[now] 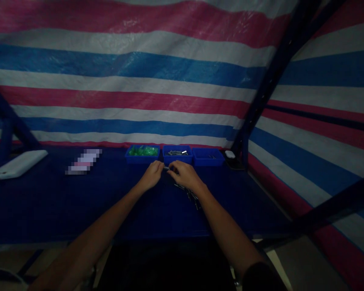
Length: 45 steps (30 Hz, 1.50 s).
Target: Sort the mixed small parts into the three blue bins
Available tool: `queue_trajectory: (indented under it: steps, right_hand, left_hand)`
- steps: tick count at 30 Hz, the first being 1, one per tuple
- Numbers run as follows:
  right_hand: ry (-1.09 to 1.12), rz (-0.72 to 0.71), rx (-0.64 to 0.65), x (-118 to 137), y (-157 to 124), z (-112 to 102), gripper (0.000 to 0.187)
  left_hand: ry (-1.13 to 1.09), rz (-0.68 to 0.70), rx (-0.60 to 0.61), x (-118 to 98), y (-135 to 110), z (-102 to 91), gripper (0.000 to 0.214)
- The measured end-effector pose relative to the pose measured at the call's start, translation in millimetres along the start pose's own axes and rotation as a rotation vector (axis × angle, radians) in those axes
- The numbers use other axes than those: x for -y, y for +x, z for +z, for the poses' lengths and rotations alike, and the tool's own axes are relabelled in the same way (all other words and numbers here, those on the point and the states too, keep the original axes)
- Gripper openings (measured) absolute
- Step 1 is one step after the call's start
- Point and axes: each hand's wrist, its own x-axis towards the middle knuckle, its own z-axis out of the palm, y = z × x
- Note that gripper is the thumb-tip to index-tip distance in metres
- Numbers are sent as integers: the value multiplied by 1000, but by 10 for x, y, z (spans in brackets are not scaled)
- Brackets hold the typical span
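My left hand (153, 173) is closed in a pinch over the blue table. Close beside it, my right hand (183, 174) has its thumb and fingers bent together. A small, thin grey metal piece (166, 168) spans the short gap between the fingertips, an end in each hand; its exact kind is too small and dark to tell. Several slim metal pieces (193, 196) lie loose on the table under my right wrist, partly covered by it. Just beyond my hands stand a blue bin of green pieces (143, 151) and a blue bin of grey metal parts (177, 159).
A third blue bin (208, 161) holds a few thin pieces. To its right are a small white case (229, 154) and a dark flat object (235, 163). A white power-bank-like box (20, 163) and a blurred-out item (84, 161) lie left. Striped sheeting (124, 97) hangs behind.
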Motion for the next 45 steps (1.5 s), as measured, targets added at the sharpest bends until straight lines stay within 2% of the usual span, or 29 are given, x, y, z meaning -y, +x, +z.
queue_trajectory:
  steps: [3,6,10,14,17,18,21,24,26,28,32,33,34,35,38,39,42,45]
  right_hand:
    - [-87,31,-38,12,-3,-7,14]
    - [-62,127,-76,-12,17,13,28]
    - [82,229,-84,-42,60,96,35]
    - [199,280,-102,-43,62,135,36]
    - [255,238,-96,-35,31,97,22]
    - [261,207,-86,-31,19,77,23]
    - [242,122,-55,-11,-4,17,20]
    - [208,94,-52,18,-12,-40,12]
    - [198,74,-100,29,-16,-83,12]
    - [208,54,-249,21,-21,-126,15]
    - [154,106,-797,-66,8,-192,25]
    - [118,139,-874,-97,29,-203,26]
    - [79,178,-889,-129,55,-212,28]
    - [39,218,-845,-160,81,-220,29]
    - [-58,330,-590,-242,124,-244,28]
    - [-72,362,-543,-262,118,-252,27]
    - [-26,421,-572,-290,51,-274,22]
    - [82,423,-585,-270,-13,-254,17]
  left_hand:
    - [-142,-51,5,-20,-26,9,33]
    - [-232,9,18,-81,-73,12,30]
    - [-200,118,-28,-127,-104,12,26]
    - [-156,104,-104,-101,-85,40,19]
    - [-320,35,-133,-79,-64,60,19]
    - [-399,17,-124,-76,-58,62,19]
    - [-589,-29,-59,-80,-51,54,20]
    - [-658,-67,-8,-95,-53,37,23]
    - [-633,-72,17,-108,-63,32,25]
    - [-537,-27,73,-124,-88,39,27]
    - [-130,278,250,-174,-179,91,21]
    - [-29,349,283,-191,-204,107,20]
    - [55,399,306,-207,-227,121,19]
    - [123,425,323,-223,-246,133,19]
    - [255,433,332,-260,-275,149,19]
    - [272,431,332,-267,-276,150,17]
    - [265,403,347,-269,-265,147,13]
    - [239,362,375,-260,-249,140,11]
